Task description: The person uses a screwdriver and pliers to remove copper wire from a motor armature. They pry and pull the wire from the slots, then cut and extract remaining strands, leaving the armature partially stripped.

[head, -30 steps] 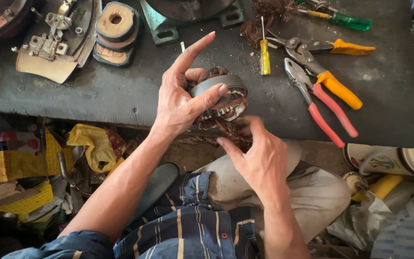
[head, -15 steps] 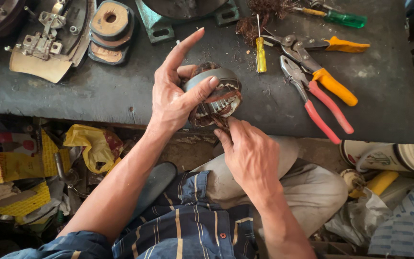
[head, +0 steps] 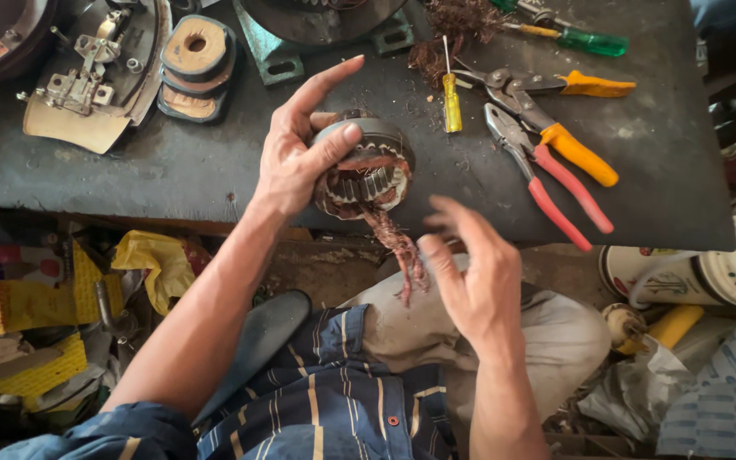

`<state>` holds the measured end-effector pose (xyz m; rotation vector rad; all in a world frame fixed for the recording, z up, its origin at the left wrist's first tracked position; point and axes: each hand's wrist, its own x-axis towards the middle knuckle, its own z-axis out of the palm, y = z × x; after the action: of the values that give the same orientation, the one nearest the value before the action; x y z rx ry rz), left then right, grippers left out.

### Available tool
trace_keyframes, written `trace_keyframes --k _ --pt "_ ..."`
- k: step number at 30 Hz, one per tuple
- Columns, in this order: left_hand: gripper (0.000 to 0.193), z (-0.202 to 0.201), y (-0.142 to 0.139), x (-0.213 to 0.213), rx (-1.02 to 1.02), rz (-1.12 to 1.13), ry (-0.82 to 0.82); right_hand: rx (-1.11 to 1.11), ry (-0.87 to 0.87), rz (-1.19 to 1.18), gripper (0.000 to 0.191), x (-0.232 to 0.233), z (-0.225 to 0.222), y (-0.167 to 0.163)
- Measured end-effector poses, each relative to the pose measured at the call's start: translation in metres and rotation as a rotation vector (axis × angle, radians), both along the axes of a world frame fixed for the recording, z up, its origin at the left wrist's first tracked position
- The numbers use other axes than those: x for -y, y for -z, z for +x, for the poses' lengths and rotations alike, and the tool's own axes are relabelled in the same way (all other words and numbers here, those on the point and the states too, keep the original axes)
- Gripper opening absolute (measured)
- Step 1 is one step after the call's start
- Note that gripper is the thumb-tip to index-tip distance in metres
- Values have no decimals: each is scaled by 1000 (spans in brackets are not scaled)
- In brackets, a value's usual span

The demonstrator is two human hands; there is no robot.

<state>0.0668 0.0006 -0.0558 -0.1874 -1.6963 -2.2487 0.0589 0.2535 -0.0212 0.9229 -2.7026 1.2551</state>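
At the near edge of the dark worktop [head: 172,175], left hand [head: 300,153] clamps round grey metal stator with copper windings [head: 366,170], index finger raised. Right hand [head: 470,273] open, fingers spread, just beside the dangling copper wire bundle [head: 398,251]. Red-handled pliers [head: 547,183] lie right.

A crumpled yellow plastic packet [head: 153,266] lies on the floor at the near left, just under the bench edge. Left of it sit a flat yellow package with red and dark print [head: 40,294] and, nearer still, a creased yellow wrapper [head: 31,375]. At the right, below the bench, a round white appliance body carries a printed label with red edging [head: 653,277], and a white sack with a blue printed pattern [head: 717,400] fills the near right corner.
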Motion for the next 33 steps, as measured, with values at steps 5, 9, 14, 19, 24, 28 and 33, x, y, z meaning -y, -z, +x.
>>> trace_keyframes --k 5,9,14,19,24,28,33 --pt "76 -9 -3 9 -65 -69 210 113 -172 -298 57 6 -14 2" --pt "72 -12 -12 7 -15 -221 244 18 -298 -278 63 16 -25 3" --pt "66 -11 -20 4 -68 -262 231 79 -287 -275 63 18 -24 4" --pt "63 -10 -24 -3 24 -263 177 -12 -243 -245 60 13 -21 9" --pt "62 2 -19 -13 1 -355 -66 -142 -118 -169 46 -2 -25 18" --pt "60 14 -5 -27 -14 -245 -282 -172 24 -215 25 -8 -34 36" --pt "54 21 7 -32 7 -176 -460 -243 58 -292 16 -2 -40 54"
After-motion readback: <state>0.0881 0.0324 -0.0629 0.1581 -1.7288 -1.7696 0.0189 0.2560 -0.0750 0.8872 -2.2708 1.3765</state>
